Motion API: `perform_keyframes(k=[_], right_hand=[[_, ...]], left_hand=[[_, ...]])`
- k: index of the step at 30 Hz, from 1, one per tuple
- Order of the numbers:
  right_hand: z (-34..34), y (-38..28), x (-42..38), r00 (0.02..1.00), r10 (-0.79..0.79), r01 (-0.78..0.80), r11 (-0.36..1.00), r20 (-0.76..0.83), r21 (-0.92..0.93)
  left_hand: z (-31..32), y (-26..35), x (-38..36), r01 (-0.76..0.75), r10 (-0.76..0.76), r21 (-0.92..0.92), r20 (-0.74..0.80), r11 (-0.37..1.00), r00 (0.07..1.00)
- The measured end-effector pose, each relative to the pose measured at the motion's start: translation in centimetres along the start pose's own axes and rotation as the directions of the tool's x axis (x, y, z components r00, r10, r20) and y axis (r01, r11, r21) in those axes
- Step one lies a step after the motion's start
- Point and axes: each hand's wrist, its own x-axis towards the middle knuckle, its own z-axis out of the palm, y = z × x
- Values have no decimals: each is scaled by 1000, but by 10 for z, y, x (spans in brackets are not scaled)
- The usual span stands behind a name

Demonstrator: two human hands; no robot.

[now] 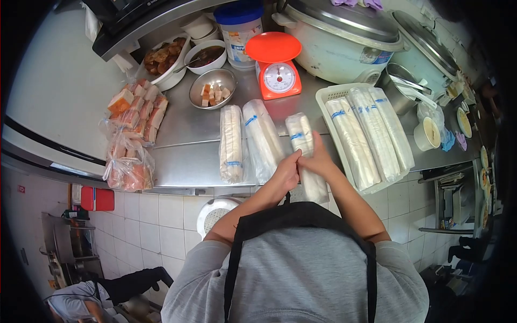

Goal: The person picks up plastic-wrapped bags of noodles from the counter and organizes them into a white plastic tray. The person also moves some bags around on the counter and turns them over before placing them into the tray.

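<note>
My left hand and my right hand are both closed around a long white plastic-wrapped roll with a blue print. It lies lengthwise over the front edge of the steel counter, its near end close to my apron. Left of it lie two similar rolls, a slightly tilted one and a straighter one with the blue print at its near end. To the right, a cream plastic basket holds several more wrapped rolls. What is inside the wrapping is hard to make out.
Behind are a red kitchen scale, a metal bowl of meat cubes, a blue-lidded tub and a large lidded cooker. Bagged meat slabs lie left. A white stool stands below; another person is behind left.
</note>
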Motion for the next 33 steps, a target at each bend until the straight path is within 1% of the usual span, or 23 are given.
perform_keyframes(k=[2,3,6,9,12,13,16,17,20,21,22,23,24,26,28,29,32,33], right_hand=[[-4,-10,-8,996,-93,93,992,-3,89],[-12,-24,-13,997,-57,49,983,43,177],[-21,-35,-17,982,-142,78,907,125,414],[-36,-51,-21,961,-259,215,919,96,330],[-49,-55,-29,955,-290,277,948,64,155],[-54,-59,-34,958,-286,285,954,-6,96],[-79,-74,-48,954,-239,247,969,-179,23],[-88,-76,-48,967,-143,157,986,-211,52],[-121,-77,-47,914,-249,171,952,-320,-254],[-128,-70,-47,886,-350,210,888,-303,-409],[-133,-67,-51,890,-378,227,853,-257,-470],[-135,-64,-58,892,-402,245,814,-208,-526],[-137,-60,-66,894,-421,263,773,-156,-578],[-141,-43,-68,940,-334,228,764,-68,-604],[-144,-32,-68,964,-265,192,728,-12,-658],[-139,-26,-67,980,-195,117,690,-28,-714],[-129,-13,-65,971,-218,87,703,-97,-706],[-130,-14,-66,967,-238,114,714,-87,-691]], left_hand=[[-3,-1,-1,-90,102,-101,126,991,987],[-6,2,-4,-95,114,-108,192,990,975],[13,18,-27,-197,223,-141,201,970,954],[23,23,-36,-216,255,-170,255,961,933],[41,27,-47,-231,271,-162,305,959,913],[48,28,-50,-234,274,-158,320,959,907],[81,26,-51,-276,300,-118,362,954,882],[92,26,-47,-237,275,-142,390,961,879],[121,22,-24,-103,191,-212,454,972,870],[129,21,-17,-50,157,-234,465,971,871],[135,20,-12,1,124,-252,479,968,869],[140,17,-9,-18,106,-209,418,978,902],[142,15,-5,30,61,-203,429,979,901],[141,9,9,125,-27,-190,447,974,894],[140,1,17,103,-16,-170,451,980,892],[140,-2,20,92,-11,-158,451,983,892],[153,3,10,77,-42,-78,385,994,922],[152,1,13,45,-19,-61,375,997,927]])
